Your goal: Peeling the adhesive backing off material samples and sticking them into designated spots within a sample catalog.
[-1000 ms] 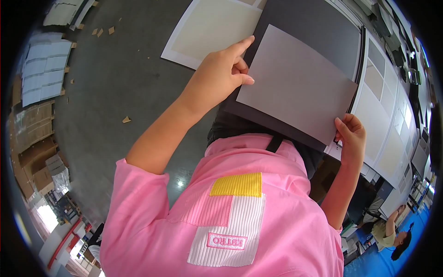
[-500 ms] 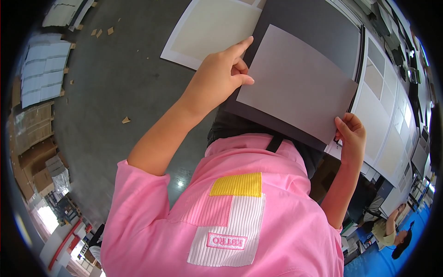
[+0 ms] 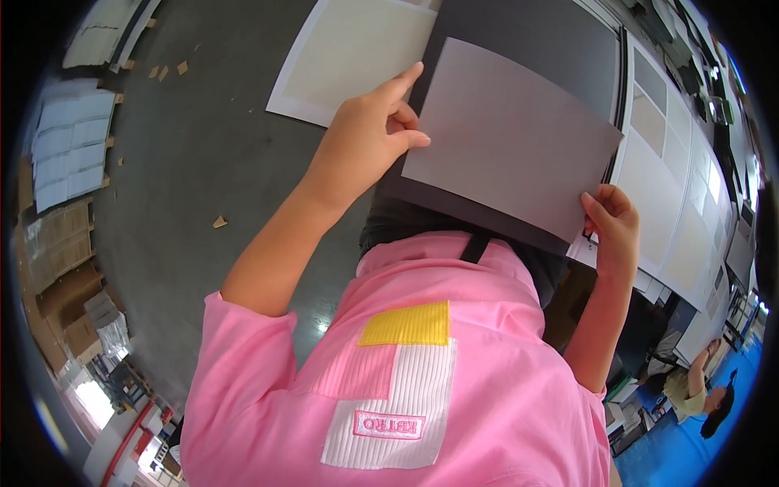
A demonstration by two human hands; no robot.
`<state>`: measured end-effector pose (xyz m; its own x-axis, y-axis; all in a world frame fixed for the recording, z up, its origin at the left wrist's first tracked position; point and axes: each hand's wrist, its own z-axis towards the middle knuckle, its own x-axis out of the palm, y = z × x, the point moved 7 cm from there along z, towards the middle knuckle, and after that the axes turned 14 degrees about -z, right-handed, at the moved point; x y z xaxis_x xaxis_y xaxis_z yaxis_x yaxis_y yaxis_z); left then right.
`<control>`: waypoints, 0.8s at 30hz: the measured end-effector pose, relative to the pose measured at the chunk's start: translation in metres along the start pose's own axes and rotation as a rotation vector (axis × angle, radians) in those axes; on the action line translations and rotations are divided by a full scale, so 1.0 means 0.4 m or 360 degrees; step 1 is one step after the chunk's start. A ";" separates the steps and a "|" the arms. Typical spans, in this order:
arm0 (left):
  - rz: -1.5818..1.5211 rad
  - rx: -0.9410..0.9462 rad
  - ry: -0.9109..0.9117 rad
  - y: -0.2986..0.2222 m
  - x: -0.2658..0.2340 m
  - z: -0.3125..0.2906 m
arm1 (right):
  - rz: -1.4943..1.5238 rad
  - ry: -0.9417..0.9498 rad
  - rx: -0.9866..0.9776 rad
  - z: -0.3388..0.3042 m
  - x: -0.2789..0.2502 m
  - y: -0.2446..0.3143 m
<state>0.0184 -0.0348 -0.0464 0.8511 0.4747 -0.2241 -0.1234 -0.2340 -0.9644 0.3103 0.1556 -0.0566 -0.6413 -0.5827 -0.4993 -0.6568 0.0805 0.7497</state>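
A plain grey sheet (image 3: 507, 134) lies slanted over a larger dark grey board (image 3: 531, 40) in front of my waist. My left hand (image 3: 369, 134) is at the sheet's left side. Its index finger stretches along the board's edge, its thumb tip is by the sheet's edge, and the other fingers curl loosely; nothing shows between them. On the other side, my right hand (image 3: 614, 213) pinches the sheet's right edge between thumb and fingers. The sheet's far right corner is slightly raised, and its surface bows a little.
A pale panel with a white border (image 3: 349, 65) lies left of the board. Several white-framed panels (image 3: 673, 178) extend to the right. Stacked white packs (image 3: 71, 146) and cardboard boxes (image 3: 61, 268) line the far left floor. Another person (image 3: 694, 390) is at the lower right.
The whole view has shifted slightly. The sheet's right side, with my right hand on it, sits a little higher and bows more. My left hand keeps much the same pose beside the sheet.
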 end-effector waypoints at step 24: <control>0.0079 -0.0067 0.0030 -0.004 0.008 0.011 | -0.0026 -0.0026 -0.0005 0.002 -0.004 0.001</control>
<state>0.0189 -0.0290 -0.0460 0.8541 0.4453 -0.2687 -0.1448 -0.2924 -0.9453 0.3107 0.1574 -0.0558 -0.6369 -0.5708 -0.5182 -0.6660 0.0687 0.7428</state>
